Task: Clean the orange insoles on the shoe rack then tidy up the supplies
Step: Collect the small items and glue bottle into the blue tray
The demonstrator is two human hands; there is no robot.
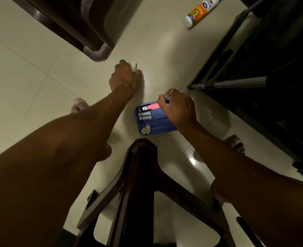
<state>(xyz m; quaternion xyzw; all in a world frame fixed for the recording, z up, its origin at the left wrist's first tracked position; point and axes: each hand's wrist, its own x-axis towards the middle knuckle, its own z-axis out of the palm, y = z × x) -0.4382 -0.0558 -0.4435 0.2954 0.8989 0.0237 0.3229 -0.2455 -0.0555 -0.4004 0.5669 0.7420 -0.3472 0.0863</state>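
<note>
My left hand [125,79] hovers over the floor tiles and grips a small white piece [134,66], perhaps a wipe or eraser. My right hand [178,106] pinches a thin pen-like stick [166,98] above the far end of a blue tray [158,129] on the floor. In the tray lie a pink-and-black tube [148,107], two small grey tubes [144,116] and a crumpled white wad [146,130]. The shoe rack [236,84] with its grey bars stands at the right. No orange insoles are in view.
An orange-and-white bottle [200,12] lies on the floor at the top right. A dark plastic chair [86,32] stands top left, and a dark stool [141,184] sits between my legs. My bare feet [79,105] rest on the tiles.
</note>
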